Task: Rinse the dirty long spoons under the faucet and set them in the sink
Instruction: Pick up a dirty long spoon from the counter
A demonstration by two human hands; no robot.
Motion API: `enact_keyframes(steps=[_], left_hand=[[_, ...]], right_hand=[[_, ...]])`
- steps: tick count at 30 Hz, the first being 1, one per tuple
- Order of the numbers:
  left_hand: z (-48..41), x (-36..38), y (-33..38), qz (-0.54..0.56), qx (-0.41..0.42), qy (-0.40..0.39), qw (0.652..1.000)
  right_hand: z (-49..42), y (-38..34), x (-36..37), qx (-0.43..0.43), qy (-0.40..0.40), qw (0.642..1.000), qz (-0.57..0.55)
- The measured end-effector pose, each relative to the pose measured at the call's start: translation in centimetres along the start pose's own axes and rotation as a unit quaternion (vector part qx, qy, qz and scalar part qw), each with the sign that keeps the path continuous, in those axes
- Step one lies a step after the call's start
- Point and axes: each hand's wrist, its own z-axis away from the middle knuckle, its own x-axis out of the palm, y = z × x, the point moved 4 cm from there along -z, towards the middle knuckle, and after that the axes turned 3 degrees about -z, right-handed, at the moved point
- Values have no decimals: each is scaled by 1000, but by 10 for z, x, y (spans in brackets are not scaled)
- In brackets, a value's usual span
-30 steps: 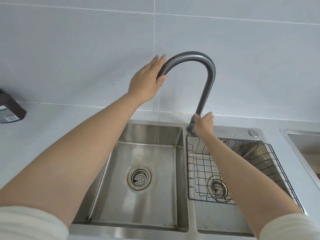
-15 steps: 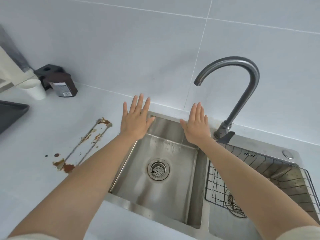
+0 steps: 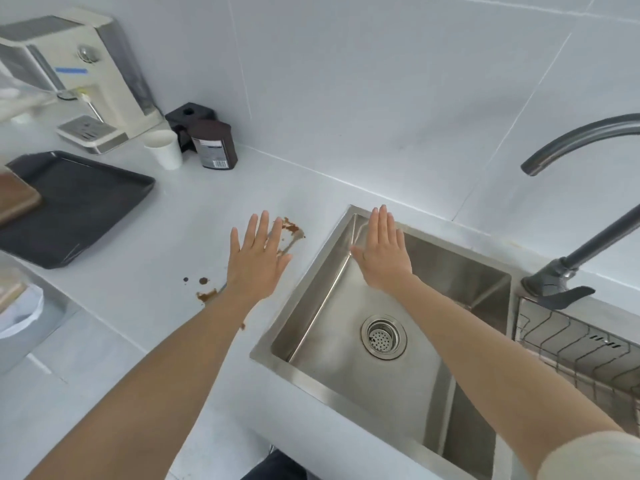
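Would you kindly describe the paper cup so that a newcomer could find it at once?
Start at the white counter left of the sink. At its back, by the wall, stands a cream dispenser; the cup sits just right of its base, beside a dark brown jar. It alone there is small, white and open-topped.

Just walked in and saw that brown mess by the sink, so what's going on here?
A person is at the sink with both hands open and empty. The left hand hovers over the dirty long spoons lying on the counter; the right hand is above the sink. No spoon is picked up or in the sink yet.
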Motion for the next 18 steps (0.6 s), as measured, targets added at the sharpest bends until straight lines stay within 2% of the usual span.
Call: enact_keyframes(steps=[6,12,18], left_hand=[[-8,32,-53,8,3,-26,1000],[-17,64,-67,5,14,-105,994],[-26,82,-59,41,56,-122,990]], right_hand=[[-38,-56,32,-12,-43,999,2],[-68,-94,62,-23,-77,997,-12],[-92,-115,83,-116,-101,987,45]])
